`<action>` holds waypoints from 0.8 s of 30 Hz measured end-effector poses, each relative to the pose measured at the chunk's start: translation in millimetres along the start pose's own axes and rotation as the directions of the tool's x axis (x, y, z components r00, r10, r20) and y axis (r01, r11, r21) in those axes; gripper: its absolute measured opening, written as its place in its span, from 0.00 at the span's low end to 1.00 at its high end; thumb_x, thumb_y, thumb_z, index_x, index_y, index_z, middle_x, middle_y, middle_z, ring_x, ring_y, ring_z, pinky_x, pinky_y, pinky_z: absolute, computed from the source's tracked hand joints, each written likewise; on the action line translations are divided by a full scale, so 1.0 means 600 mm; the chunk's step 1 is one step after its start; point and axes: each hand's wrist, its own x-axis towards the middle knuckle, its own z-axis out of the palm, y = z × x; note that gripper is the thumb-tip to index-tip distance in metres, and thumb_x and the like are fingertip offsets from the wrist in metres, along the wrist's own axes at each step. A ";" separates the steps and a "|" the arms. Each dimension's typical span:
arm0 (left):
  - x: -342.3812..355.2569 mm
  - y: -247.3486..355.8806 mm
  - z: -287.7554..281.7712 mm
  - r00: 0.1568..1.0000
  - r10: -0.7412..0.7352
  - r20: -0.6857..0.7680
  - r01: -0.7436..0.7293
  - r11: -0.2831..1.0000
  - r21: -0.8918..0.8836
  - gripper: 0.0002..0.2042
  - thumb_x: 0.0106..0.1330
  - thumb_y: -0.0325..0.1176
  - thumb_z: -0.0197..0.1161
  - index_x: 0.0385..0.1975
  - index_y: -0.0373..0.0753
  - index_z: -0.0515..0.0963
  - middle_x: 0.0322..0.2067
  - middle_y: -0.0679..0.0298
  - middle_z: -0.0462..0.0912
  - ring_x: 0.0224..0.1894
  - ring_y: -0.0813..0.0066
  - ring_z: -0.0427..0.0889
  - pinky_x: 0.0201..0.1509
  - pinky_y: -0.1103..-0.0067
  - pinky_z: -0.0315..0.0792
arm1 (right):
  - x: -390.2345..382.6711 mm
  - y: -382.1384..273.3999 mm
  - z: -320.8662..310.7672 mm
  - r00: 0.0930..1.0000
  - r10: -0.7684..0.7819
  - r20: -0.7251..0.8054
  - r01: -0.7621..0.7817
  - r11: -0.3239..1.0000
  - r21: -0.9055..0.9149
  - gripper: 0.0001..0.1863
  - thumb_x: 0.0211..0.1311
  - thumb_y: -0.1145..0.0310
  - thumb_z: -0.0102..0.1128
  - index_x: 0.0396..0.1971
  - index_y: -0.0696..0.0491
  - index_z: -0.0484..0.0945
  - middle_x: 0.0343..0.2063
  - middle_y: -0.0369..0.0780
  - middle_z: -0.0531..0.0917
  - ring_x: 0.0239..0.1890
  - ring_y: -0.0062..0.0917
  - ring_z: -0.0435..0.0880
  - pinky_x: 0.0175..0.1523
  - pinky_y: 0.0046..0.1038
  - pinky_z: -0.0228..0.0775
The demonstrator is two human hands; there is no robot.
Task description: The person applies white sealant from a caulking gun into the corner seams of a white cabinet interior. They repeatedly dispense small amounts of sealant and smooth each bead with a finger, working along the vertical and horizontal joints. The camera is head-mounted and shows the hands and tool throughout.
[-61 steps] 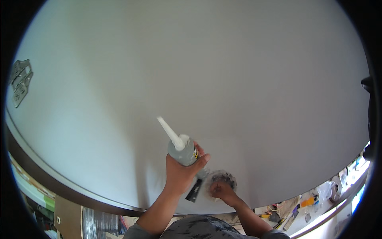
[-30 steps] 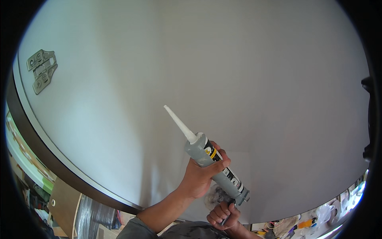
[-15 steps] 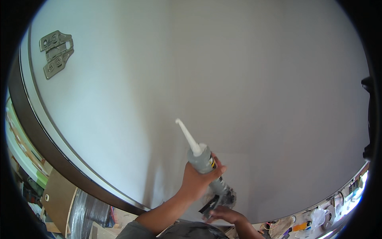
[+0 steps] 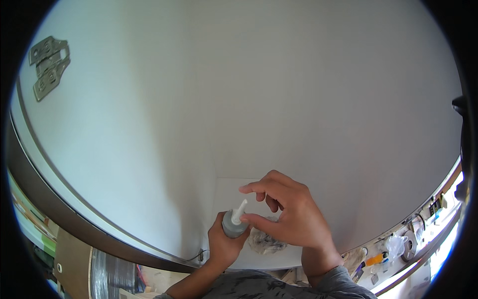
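Note:
A grey sealant cartridge [image 4: 234, 226] with a long white nozzle [image 4: 241, 209] points up toward me, low in the middle of the head view. My left hand [image 4: 224, 244] is closed around its body. Over the nozzle, my right hand [image 4: 291, 212] is open, its index finger and thumb apart on either side of it. The thumb tip is right by the nozzle's base; whether it touches, I cannot tell. Crumpled clear plastic [image 4: 269, 243] lies behind the right hand, on the cabinet's bottom panel. The cartridge's rear end is hidden.
Pale cabinet panels [image 4: 259, 99] surround my hands. A metal hinge plate [image 4: 50, 67] is fixed on the left panel, near its dark-edged rim. Outside stand a wrapped stack [image 4: 112, 271] and a brown board [image 4: 72, 261] at lower left. Clutter with an orange item [image 4: 377, 259] sits at lower right.
The cartridge has come lower and tipped up toward me. My right hand has left the cartridge's rear and dark handle-like part and risen to the nozzle. The view has shifted slightly.

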 end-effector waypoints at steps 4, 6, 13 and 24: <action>-0.023 -0.010 0.004 0.998 0.020 -0.052 -0.020 1.000 0.000 0.24 0.58 0.34 0.80 0.50 0.33 0.76 0.39 0.52 0.87 0.42 0.60 0.90 0.48 0.69 0.80 | -0.006 -0.012 0.005 0.996 0.038 0.077 -0.030 0.995 -0.097 0.17 0.55 0.70 0.78 0.45 0.48 0.85 0.31 0.33 0.80 0.25 0.23 0.77 0.29 0.27 0.70; -0.027 -0.015 -0.001 0.997 0.024 -0.071 -0.024 1.000 0.008 0.24 0.58 0.33 0.80 0.50 0.33 0.76 0.39 0.52 0.88 0.42 0.59 0.90 0.48 0.69 0.80 | -0.014 -0.019 0.007 0.997 -0.014 0.077 0.021 0.996 -0.089 0.17 0.55 0.71 0.77 0.45 0.48 0.86 0.31 0.33 0.80 0.24 0.23 0.77 0.29 0.27 0.70; 0.018 -0.038 -0.029 0.997 -0.019 -0.076 0.016 0.999 -0.042 0.23 0.58 0.32 0.80 0.50 0.33 0.77 0.40 0.51 0.88 0.44 0.58 0.90 0.50 0.69 0.80 | 0.022 -0.010 0.023 0.980 0.078 0.182 -0.092 0.993 0.075 0.20 0.51 0.78 0.80 0.46 0.51 0.88 0.30 0.33 0.80 0.26 0.15 0.73 0.31 0.20 0.66; 0.147 -0.150 -0.026 0.998 -0.058 -0.031 0.060 0.996 0.062 0.23 0.56 0.33 0.82 0.47 0.34 0.77 0.38 0.53 0.88 0.42 0.63 0.90 0.48 0.70 0.81 | 0.102 0.325 0.139 0.935 0.143 0.325 -0.317 -0.076 0.945 0.22 0.69 0.73 0.63 0.61 0.58 0.76 0.38 0.34 0.77 0.32 0.15 0.72 0.35 0.19 0.63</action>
